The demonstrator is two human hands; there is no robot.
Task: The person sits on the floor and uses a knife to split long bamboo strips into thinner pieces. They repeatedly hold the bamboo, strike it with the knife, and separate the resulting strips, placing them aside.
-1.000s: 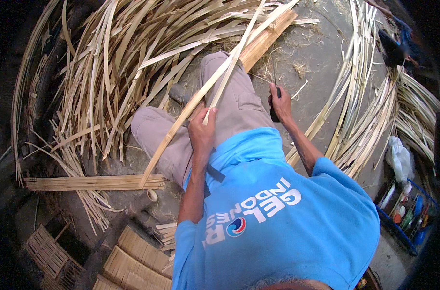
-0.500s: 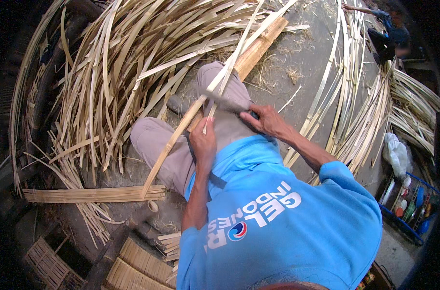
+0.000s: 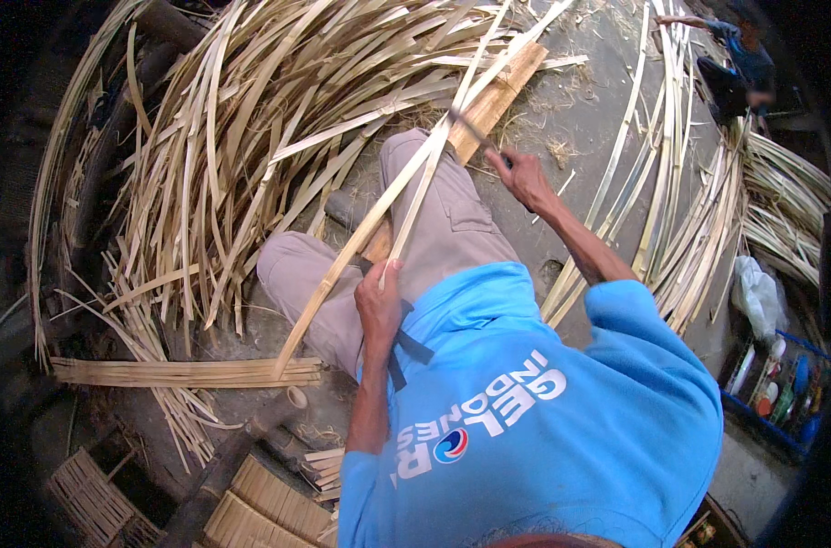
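My left hand (image 3: 379, 297) is closed around the near end of a thin bamboo strip (image 3: 413, 212) in front of my waist. That strip runs away from me over my thigh. It meets or crosses a wider bamboo strip (image 3: 342, 256) beyond my knee; whether they are joined there I cannot tell. The wider strip slants over my lap, its near end by a flat bundle at the left. My right hand (image 3: 522, 179) grips a knife (image 3: 470, 128), its handle mostly hidden. The slightly blurred blade lies at the strips, above a wooden board (image 3: 502, 96).
A large heap of bamboo strips (image 3: 278, 110) spreads at the far left. More strips (image 3: 657, 183) lie at the right. A flat strip bundle (image 3: 187, 372) and a bamboo tube (image 3: 292, 402) sit at the left. A blue crate (image 3: 772, 416) stands at the right; another person (image 3: 749, 55) is at the far right.
My right hand and the knife have moved away from me along the strips, from near my left hand to beyond my knee. My left hand has come slightly nearer my waist.
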